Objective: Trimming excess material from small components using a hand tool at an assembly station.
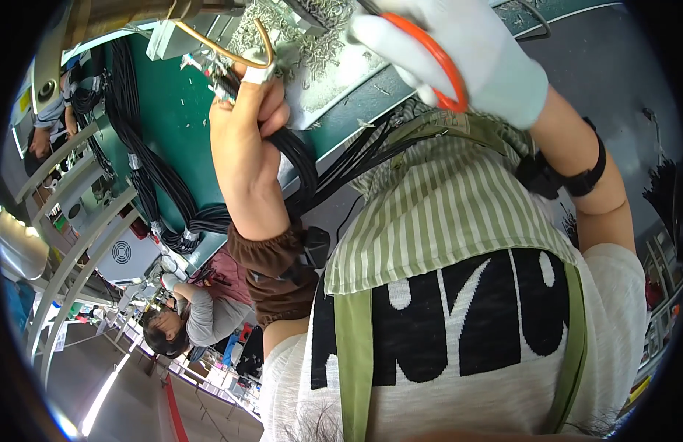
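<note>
Left hand [247,136] is wrapped round a bunch of black cables [303,160], and the gloved right hand [496,62] has a red-handled tool [450,70]. Grey clippings [323,51] piled between them, more bundled cables [123,96] lying on the green desk [172,103].

Large, blocky lettering in black and a pale tone stood across the chest of the person's pale shirt [430,412]. The upper edge of the striped apron [445,214] hid part of this lettering [422,324], and the green straps [354,353] crossed it towards both sides, so the full wording could not be made out. White bands [133,160] around the black cables [165,184] on the green bench [172,110] were too small and blurred to tell whether they bore any print. Nothing else in view carried writing that could be read.
</note>
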A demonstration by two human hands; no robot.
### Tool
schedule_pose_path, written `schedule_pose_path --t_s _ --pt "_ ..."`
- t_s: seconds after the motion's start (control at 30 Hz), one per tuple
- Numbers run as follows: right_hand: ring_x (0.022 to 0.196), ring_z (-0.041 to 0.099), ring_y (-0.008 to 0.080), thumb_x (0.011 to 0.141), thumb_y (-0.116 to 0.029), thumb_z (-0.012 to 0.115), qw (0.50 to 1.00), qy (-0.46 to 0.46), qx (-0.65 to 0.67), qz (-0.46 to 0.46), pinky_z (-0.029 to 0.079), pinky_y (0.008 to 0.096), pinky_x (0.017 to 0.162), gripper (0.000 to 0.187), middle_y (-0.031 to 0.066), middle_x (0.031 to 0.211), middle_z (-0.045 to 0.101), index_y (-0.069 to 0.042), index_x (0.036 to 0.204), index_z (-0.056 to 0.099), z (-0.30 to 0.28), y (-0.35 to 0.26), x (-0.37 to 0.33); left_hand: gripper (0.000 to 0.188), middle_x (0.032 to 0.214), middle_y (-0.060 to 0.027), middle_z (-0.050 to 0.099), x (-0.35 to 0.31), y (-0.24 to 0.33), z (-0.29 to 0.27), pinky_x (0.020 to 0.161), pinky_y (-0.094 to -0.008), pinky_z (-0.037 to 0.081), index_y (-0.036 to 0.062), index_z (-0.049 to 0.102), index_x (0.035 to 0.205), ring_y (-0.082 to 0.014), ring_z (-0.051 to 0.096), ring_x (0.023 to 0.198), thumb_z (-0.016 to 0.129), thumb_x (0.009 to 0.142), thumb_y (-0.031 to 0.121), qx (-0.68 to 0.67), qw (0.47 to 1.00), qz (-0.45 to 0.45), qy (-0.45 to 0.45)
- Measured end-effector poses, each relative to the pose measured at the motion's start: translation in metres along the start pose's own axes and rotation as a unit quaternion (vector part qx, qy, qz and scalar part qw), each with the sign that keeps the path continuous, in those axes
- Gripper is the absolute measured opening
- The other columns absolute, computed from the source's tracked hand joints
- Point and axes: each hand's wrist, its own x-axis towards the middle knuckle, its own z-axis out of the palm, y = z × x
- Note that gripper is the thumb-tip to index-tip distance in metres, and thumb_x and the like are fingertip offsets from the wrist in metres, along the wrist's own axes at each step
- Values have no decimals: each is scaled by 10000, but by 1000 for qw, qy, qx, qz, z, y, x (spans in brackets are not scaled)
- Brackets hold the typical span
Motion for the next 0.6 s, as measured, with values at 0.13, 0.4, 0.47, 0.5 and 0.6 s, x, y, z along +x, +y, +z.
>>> schedule_pose_path --t_s 0.13,0.4,0.47,0.5,0.6 --pt "539 572 209 837 -128 572 998 -15 4 -57 432 314 511 114 101 598 552 -25 886 586 -9 10 22 138 663 46 410 21 7 6 430 -170 228 52 523 907 -43 338 524 632 847 111 41 997 -14 -63" --pt "471 564 170 798 -147 637 972 -149 -15 -181 427 293 436 137 107 594 572 -15 783 604 -6 19 78 223 627 38 437 32 19 8 401 -181 235 47 529 892 -41 349 473 681 831 198 116 988 15 -102" --pt "460 562 167 800 -156 639 962 -263 79 -12 426 284 422 155 105 594 579 -10 757 607 -12 8 77 265 622 34 454 32 23 11 398 -178 244 46 531 879 -40 366 465 703 815 238 154 984 15 -84" --pt "450 559 166 810 -163 630 952 -252 166 52 424 279 412 177 99 591 580 -5 735 606 -14 2 75 287 619 33 463 31 23 12 397 -177 249 46 532 872 -40 375 461 714 807 258 172 982 15 -74" --pt "430 553 164 831 -177 612 901 -215 331 180 421 267 391 232 88 586 584 7 691 604 -20 -3 72 317 626 32 474 32 24 16 405 -172 264 45 537 880 -39 394 474 724 796 286 188 979 21 -71"
